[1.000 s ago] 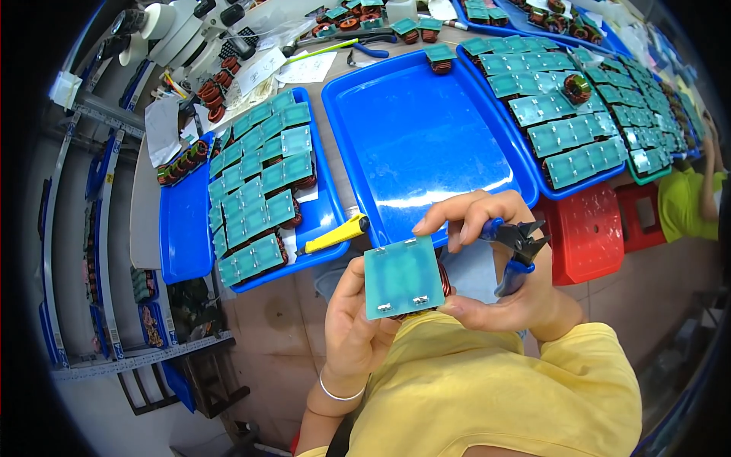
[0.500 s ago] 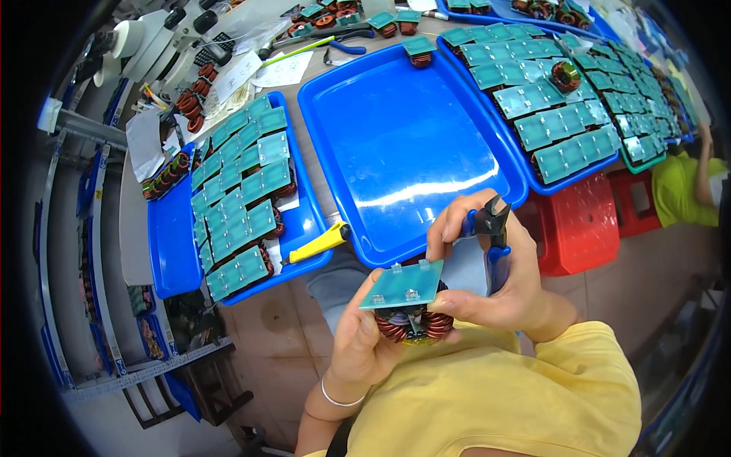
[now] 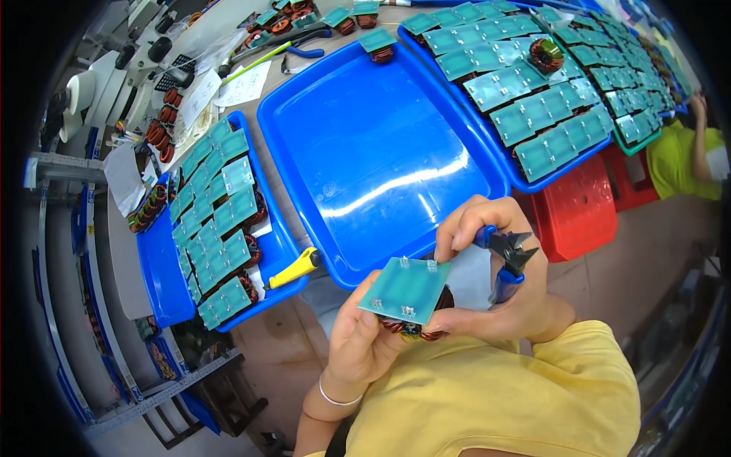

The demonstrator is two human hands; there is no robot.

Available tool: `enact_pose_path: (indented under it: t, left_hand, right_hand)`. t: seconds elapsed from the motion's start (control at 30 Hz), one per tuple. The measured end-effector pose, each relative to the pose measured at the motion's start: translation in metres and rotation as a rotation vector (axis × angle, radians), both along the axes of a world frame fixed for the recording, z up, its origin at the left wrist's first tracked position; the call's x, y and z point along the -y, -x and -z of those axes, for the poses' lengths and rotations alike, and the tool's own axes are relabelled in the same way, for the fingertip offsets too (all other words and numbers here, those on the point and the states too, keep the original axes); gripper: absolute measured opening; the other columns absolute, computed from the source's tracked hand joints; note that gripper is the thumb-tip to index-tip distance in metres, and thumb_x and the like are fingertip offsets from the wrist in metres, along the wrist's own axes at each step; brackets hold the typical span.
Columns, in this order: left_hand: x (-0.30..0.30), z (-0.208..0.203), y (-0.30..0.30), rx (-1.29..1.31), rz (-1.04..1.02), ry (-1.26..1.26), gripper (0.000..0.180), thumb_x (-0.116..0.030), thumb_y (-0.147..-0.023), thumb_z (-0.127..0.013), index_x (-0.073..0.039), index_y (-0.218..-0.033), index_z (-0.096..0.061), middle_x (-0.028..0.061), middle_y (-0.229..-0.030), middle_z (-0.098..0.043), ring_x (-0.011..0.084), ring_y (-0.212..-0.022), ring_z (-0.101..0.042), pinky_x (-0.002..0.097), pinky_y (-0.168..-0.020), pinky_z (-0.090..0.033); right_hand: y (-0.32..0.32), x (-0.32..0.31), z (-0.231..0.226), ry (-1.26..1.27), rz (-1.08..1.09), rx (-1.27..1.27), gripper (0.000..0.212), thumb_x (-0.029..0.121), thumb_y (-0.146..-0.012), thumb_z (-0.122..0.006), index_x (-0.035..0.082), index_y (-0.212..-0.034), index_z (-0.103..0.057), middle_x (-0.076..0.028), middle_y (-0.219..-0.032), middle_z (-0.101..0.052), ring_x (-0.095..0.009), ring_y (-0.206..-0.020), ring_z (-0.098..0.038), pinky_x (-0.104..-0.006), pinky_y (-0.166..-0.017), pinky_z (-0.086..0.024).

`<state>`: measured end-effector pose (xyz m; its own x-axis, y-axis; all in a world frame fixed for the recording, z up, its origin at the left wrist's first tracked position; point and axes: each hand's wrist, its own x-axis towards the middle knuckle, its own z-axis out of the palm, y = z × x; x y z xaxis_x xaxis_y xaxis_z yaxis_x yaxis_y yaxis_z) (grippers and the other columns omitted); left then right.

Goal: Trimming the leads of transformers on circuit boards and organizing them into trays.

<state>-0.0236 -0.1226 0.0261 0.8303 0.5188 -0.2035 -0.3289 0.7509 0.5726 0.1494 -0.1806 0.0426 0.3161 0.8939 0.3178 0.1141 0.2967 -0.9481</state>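
Workpiece: a square green circuit board [image 3: 406, 289] mounted on a copper-wound toroidal coil [image 3: 445, 298], located at the lower centre of the frame. The board is tilted, its face upward; metal pins show near its upper and lower edges. My left hand [image 3: 354, 335] is clamped on the workpiece at its left side, thumb in front. My right hand [image 3: 525, 293] is closed around blue-handled diagonal cutters [image 3: 512, 253]; its thumb presses against the coil at the lower right. My right index fingertip lies at the board's upper right corner; I cannot tell whether it touches.

Beyond the hands, at centre frame, is a blue tray [image 3: 365, 152] with one board-and-coil assembly [image 3: 377, 40] at its top edge. To the left, a second blue tray [image 3: 160, 282] carries rows of assemblies; a yellow utility knife [image 3: 295, 268] rests at its right rim. At upper right, a third blue tray [image 3: 544, 183] carries further rows, with a loose toroidal coil [image 3: 546, 55] on top. Below that tray stands a red stool [image 3: 575, 217]
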Motion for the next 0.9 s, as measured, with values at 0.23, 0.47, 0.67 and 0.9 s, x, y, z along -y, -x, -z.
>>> enact_pose_path:
  t: [0.23,0.47,0.67,0.9]
  left_hand:
    - [0.000,0.000,-0.008,0.006,-0.025,-0.014,0.053,-0.026,-0.090,-0.049,0.005,-0.127,-0.028,0.0129,-0.114,-0.048,0.0204,-0.107,-0.050,0.0330,-0.089,-0.043]
    - [-0.002,0.005,-0.007,-0.019,-0.017,-0.121,0.051,-0.022,-0.089,-0.051,0.004,-0.127,-0.030,0.0140,-0.119,-0.047,0.0203,-0.108,-0.051,0.0305,-0.088,-0.044]
    - [0.002,0.006,-0.012,0.284,0.027,0.101,0.047,-0.024,-0.094,-0.034,0.006,-0.130,-0.026,0.0235,-0.122,-0.044,0.0384,-0.098,-0.056,0.0514,-0.071,-0.053]
    - [-0.002,0.003,-0.013,0.223,0.149,0.108,0.058,-0.030,-0.090,-0.045,0.006,-0.131,-0.025,0.0214,-0.126,-0.040,0.0337,-0.102,-0.055,0.0463,-0.076,-0.052]
  right_hand:
    - [-0.005,0.001,0.006,-0.122,0.094,0.053,0.059,0.020,-0.057,-0.083,0.002,-0.099,-0.046,-0.009,-0.090,-0.053,-0.016,-0.077,-0.054,-0.0253,-0.064,-0.044]
    - [-0.007,0.002,0.000,-0.198,0.008,-0.010,0.053,0.013,-0.060,-0.081,0.003,-0.098,-0.046,-0.011,-0.092,-0.054,-0.017,-0.082,-0.054,-0.0258,-0.068,-0.043]
    - [-0.014,0.001,0.001,-0.057,-0.149,-0.235,0.050,0.011,-0.063,-0.078,0.002,-0.099,-0.045,-0.010,-0.101,-0.055,-0.011,-0.078,-0.048,-0.0243,-0.071,-0.042]
    - [-0.011,0.003,0.002,-0.002,-0.202,-0.328,0.054,0.010,-0.062,-0.079,0.004,-0.099,-0.041,-0.017,-0.103,-0.055,-0.014,-0.083,-0.051,-0.0270,-0.076,-0.043]
